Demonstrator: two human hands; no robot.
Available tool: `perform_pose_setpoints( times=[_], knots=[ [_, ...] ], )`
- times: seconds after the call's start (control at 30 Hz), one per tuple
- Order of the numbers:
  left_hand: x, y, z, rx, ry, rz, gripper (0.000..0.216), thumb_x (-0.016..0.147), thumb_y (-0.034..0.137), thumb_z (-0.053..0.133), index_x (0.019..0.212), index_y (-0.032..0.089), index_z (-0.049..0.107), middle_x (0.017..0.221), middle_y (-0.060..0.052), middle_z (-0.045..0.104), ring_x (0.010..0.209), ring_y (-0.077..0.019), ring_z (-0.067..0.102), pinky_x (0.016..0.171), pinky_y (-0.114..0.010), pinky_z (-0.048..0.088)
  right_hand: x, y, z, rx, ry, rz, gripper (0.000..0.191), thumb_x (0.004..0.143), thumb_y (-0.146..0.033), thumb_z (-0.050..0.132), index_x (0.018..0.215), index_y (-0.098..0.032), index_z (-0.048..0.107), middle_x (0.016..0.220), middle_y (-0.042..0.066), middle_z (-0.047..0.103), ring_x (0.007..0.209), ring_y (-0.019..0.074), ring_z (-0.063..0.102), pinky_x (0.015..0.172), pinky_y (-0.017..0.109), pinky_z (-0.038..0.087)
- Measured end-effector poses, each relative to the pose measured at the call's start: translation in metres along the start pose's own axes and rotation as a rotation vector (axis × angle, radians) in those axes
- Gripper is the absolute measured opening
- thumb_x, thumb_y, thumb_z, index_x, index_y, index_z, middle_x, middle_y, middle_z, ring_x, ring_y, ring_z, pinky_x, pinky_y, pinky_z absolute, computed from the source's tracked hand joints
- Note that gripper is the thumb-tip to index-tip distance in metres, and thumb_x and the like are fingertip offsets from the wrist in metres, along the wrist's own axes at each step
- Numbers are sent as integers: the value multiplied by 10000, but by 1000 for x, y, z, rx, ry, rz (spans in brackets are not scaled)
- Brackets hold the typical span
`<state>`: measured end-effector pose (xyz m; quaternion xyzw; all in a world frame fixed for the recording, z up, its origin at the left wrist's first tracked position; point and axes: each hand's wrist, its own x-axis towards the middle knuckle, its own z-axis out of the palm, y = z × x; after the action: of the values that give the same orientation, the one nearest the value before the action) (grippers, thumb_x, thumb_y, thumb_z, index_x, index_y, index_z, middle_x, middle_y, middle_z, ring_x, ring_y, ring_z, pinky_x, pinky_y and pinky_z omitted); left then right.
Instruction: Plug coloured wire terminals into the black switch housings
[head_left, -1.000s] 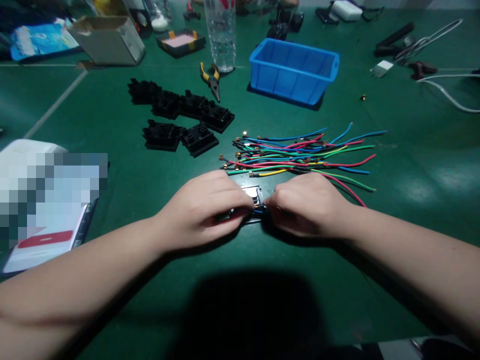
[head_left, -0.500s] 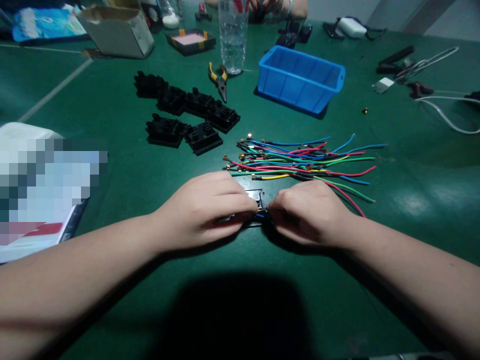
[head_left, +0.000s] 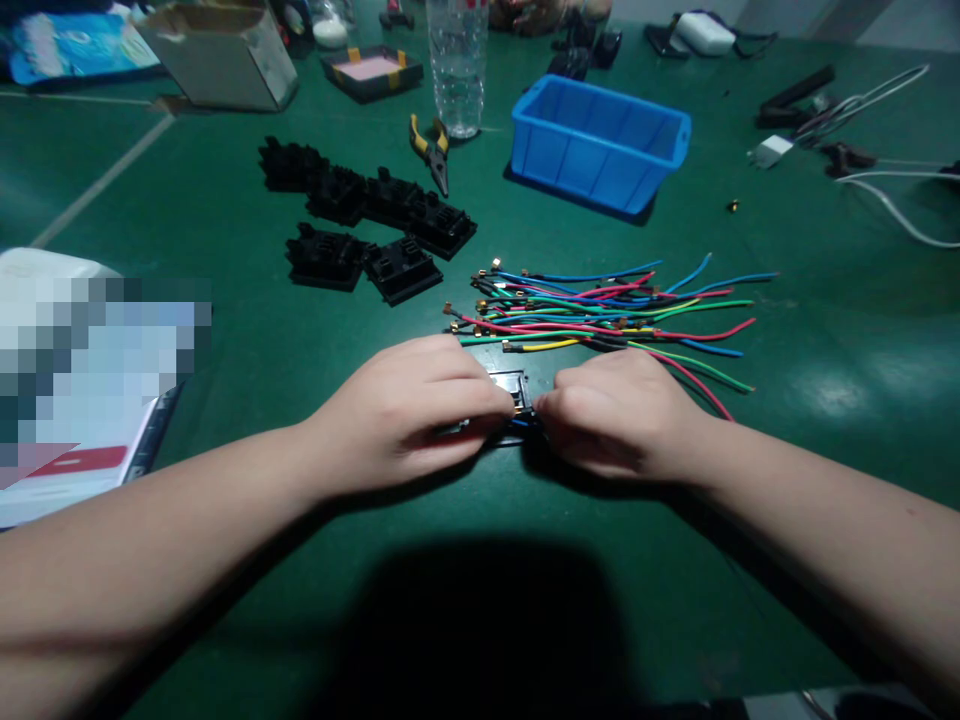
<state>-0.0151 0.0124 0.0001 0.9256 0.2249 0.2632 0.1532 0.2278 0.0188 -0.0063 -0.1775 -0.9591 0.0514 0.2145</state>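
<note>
My left hand [head_left: 416,415] is closed on a small black plastic housing [head_left: 511,380] on the table, its fingers covering the left part. Inside the housing brass-coloured metal shows, and a short stretch of blue wire [head_left: 519,423] lies along its near side. My right hand [head_left: 619,412] is closed too, thumb and finger pinched at the housing's right edge; what it pinches is hidden. Just beyond both hands lies a loose bundle of coloured wires [head_left: 570,328] with brass terminals at their left ends. Several similar black housings [head_left: 326,258] stand farther off to the left.
Behind the wires is a blue bin [head_left: 585,150], with yellow-handled pliers [head_left: 431,155] and a clear water bottle [head_left: 457,80] to its left. A cardboard box [head_left: 225,60] stands far left, white cables [head_left: 892,215] far right. Another person's hands [head_left: 529,12] show at the far edge.
The view has shifted slightly, so the far objects sit a little higher in the picture. Both hands keep nearly the same hold at the housing.
</note>
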Motion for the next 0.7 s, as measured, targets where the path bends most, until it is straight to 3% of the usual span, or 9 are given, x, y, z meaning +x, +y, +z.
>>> perform_pose_setpoints(
  times=[0.7],
  knots=[
    [3,1,-1,-12,6,-25,118,900,170,592,961,156,693,850,-71,725,780,-148,640,726,-270,485,-1,-1,0,-61,1,-13,178,903,-195,465,774,-200,588,594,-21,504,505,122,366,520,302,197]
  ],
)
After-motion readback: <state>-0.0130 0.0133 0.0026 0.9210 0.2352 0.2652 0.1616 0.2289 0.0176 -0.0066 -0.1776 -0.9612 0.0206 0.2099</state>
